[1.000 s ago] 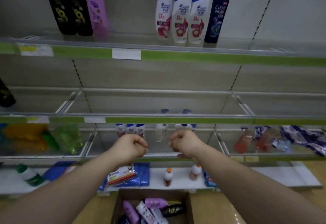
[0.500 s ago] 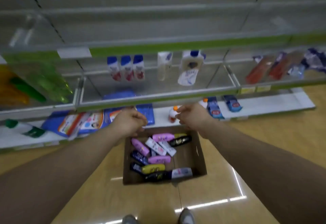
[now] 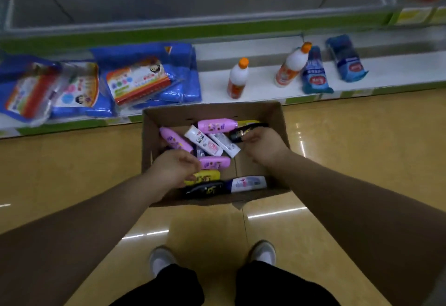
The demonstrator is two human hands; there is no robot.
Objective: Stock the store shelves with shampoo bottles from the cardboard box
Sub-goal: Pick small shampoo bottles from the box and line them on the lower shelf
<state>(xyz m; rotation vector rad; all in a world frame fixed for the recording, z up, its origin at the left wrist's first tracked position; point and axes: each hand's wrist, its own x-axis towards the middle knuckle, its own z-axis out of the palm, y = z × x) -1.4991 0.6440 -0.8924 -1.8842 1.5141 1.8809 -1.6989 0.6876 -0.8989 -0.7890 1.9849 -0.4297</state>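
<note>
An open cardboard box (image 3: pixel 212 112) stands on the floor in front of the shelves. Several shampoo bottles lie in it: pink ones (image 3: pixel 216 125), a white one (image 3: pixel 204 143), a black one (image 3: pixel 236 135), a yellow one (image 3: pixel 207 176) and a white-lilac one (image 3: pixel 248 183). My left hand (image 3: pixel 173 168) hovers inside the box above the yellow bottle and a pink bottle (image 3: pixel 214 163), fingers loosely curled, holding nothing. My right hand (image 3: pixel 263 145) is at the box's right side, its fingertips at the end of the black bottle.
The white bottom shelf (image 3: pixel 265 88) behind the box carries blue packs (image 3: pixel 149 76), two orange-capped white bottles (image 3: pixel 237 79) and blue packets (image 3: pixel 313 74). A green-edged shelf (image 3: pixel 169 33) overhangs it. My shoes (image 3: pixel 160 260) stand on the glossy tan floor.
My view has dropped from the upper shelves to the box on the floor. Both hands came down from shelf height into the box.
</note>
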